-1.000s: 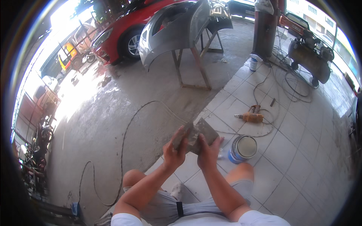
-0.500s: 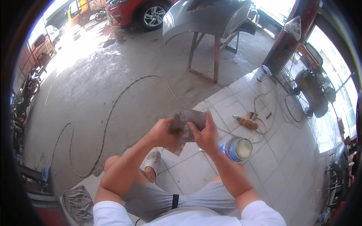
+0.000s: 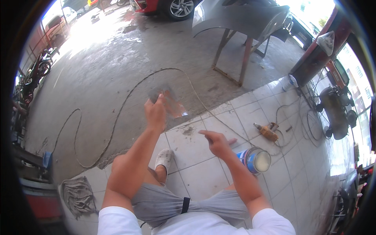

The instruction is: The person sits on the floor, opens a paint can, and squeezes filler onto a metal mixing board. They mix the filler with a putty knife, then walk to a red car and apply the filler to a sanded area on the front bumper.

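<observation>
Item, flat plate (image 3: 172, 102), thin and squared, its face part dull grey and part orange and shiny; held out ahead of the person, above the line where concrete floor (image 3: 117, 55) meets tiled floor (image 3: 199, 168); whether one sheet or more, cannot tell. Left hand (image 3: 155, 113): fingers closed on the plate's near left part, one laid along its face. Right hand (image 3: 218, 144): fingers loosely spread and apart from the plate, one stretched leftward over the tiles. Tin (image 3: 247, 157), blue-sided, with a pale round top, just beyond the right wrist; lid or contents, cannot tell. Heat gun (image 3: 268, 132), orange with metal nozzle, lying on the tiles farther right, cable about it. Cord (image 3: 117, 113), long and looping, running across concrete and onto tile. Cloth (image 3: 78, 196), grey, crumpled, on the tiles at lower left. Shoe (image 3: 164, 159), pale, on the person's left foot. Car body panel (image 3: 243, 21), grey, resting on a metal stand (image 3: 244, 62). Red car (image 3: 156, 7), behind, at upper edge. Air compressor (image 3: 333, 111), dark, wheeled, at far right, near a dark red column (image 3: 319, 58).
</observation>
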A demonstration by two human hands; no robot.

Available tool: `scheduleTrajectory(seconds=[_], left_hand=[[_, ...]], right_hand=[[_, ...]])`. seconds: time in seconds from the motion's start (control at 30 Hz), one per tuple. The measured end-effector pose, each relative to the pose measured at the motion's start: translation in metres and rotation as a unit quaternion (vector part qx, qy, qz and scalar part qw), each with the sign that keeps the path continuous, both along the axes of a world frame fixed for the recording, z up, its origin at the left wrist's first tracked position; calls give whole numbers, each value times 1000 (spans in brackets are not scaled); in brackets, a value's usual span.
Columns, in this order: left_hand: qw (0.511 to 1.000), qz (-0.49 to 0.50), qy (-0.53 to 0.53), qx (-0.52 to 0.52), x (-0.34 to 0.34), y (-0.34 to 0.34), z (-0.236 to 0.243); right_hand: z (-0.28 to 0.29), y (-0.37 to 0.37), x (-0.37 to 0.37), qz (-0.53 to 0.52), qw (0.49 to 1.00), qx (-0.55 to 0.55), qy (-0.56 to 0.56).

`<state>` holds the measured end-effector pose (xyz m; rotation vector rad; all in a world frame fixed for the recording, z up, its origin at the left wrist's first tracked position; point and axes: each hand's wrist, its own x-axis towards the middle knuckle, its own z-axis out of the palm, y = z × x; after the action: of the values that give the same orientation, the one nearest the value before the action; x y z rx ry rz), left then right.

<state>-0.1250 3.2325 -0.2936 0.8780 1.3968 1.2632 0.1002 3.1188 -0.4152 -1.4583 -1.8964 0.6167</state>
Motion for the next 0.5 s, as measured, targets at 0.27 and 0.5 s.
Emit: scheduleTrajectory(seconds=[0.27,0.5], left_hand=[[969,-111,-162,-150,23,-20,-6],[813,-206,355,414,52,-48,-15]], right_hand=[[-5,31,45,-150,985,-56,-67],[27,21,28,-174,682,-176,688]])
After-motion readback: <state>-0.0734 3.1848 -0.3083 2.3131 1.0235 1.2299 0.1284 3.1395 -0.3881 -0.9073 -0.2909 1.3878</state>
